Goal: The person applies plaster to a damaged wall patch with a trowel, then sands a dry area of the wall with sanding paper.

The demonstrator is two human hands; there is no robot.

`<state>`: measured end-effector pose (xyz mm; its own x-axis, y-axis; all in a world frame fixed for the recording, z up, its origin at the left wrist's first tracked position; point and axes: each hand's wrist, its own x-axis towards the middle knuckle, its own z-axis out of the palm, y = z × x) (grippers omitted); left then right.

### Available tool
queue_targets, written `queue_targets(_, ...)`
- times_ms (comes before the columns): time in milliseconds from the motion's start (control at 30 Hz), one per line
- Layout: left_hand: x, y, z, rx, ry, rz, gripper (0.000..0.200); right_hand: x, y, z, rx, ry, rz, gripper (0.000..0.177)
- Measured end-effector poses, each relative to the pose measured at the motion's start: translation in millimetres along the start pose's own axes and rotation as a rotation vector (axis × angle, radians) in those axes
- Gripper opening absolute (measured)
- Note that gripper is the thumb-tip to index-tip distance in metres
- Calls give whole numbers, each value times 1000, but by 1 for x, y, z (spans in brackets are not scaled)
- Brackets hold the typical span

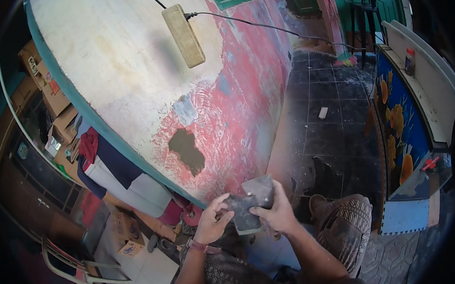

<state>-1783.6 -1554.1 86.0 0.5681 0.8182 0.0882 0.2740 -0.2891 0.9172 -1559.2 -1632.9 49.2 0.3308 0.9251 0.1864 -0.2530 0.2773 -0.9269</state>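
My right hand (277, 214) grips a flat grey metal scraper blade (261, 191) by its lower part. My left hand (213, 223) holds a second grey, plaster-smeared flat tool (244, 215) just below and against the first, fingers pinched on its left edge. Both hands meet low in the view, close to a wall (138, 70) with worn cream and red paint and a bare dark patch (187, 150) where plaster has come off. My patterned trouser knee (344, 228) is bent beside my right forearm.
A beige power strip (183, 35) with a black cable hangs on the wall. Cardboard boxes (54, 112), folded cloth (113, 169) and a chair frame (77, 262) lie to the left. Dark floor tiles (331, 127), a blue flowered cabinet (397, 140) and a red-capped jar (410, 60) are to the right.
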Motion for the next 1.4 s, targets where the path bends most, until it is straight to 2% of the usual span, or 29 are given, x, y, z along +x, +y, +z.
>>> queue_targets(67, -1, 4, 2, -1, 18, 25, 60, -1, -31, -12, -18, 64, -1, 91)
queue_targets(200, -7, 6, 2, 57, 27, 70, 65, 3, -72, -36, 40, 145, -162, 89)
queue_targets(300, -9, 8, 9, 74, 25, 94, 65, -1, -106, -43, 185, 125, -160, 89)
queue_targets(400, -12, 12, 33, 69, -14, 47, 65, -1, -101, -57, 93, 140, -176, 89)
queue_targets(433, -14, 11, 43, 68, -34, 13, 66, -4, -104, -64, 26, 120, -78, 88)
queue_targets(600, -16, -12, 100, -91, -141, -41, 77, -2, -113, -90, -128, 42, -47, 88)
queue_targets(700, -12, -39, 137, -191, -178, -93, 84, 9, -132, -106, -238, 14, -101, 88)
queue_targets(733, -11, -50, 150, -217, -183, -105, 87, 22, -134, -107, -137, -12, -179, 89)
queue_targets(833, -11, -87, 184, -277, -224, -179, 94, 64, -150, -101, -239, -24, -338, 89)
queue_targets(933, -4, -126, 209, -291, -265, -260, 101, 79, -167, -65, -185, -86, -375, 89)
queue_targets(967, -2, -139, 217, -292, -276, -288, 104, 79, -166, -59, -144, -83, -283, 90)
queue_targets(1133, 6, -208, 244, -255, -349, -425, 117, 95, -110, -90, -89, -17, -146, 90)
queue_targets(1200, -3, -238, 251, -200, -405, -481, 122, 111, -89, -115, -153, -2, -165, 90)
queue_targets(1233, -10, -256, 253, -168, -438, -509, 125, 118, -91, -121, -103, 33, -58, 88)
queue_targets(1267, -17, -276, 255, -72, -496, -503, 127, 133, -87, -130, -151, 43, -74, 88)
queue_targets(1333, -47, -320, 250, 211, -685, -424, 132, 174, -49, -154, -237, 182, -154, 89)
queue_targets(1367, -55, -332, 241, 647, -894, 17, 135, 179, -47, -158, -337, 220, -196, 79)
queue_targets(1400, -68, -354, 228, 1059, -966, 519, 138, 187, -37, -166, -393, 210, -239, 73)
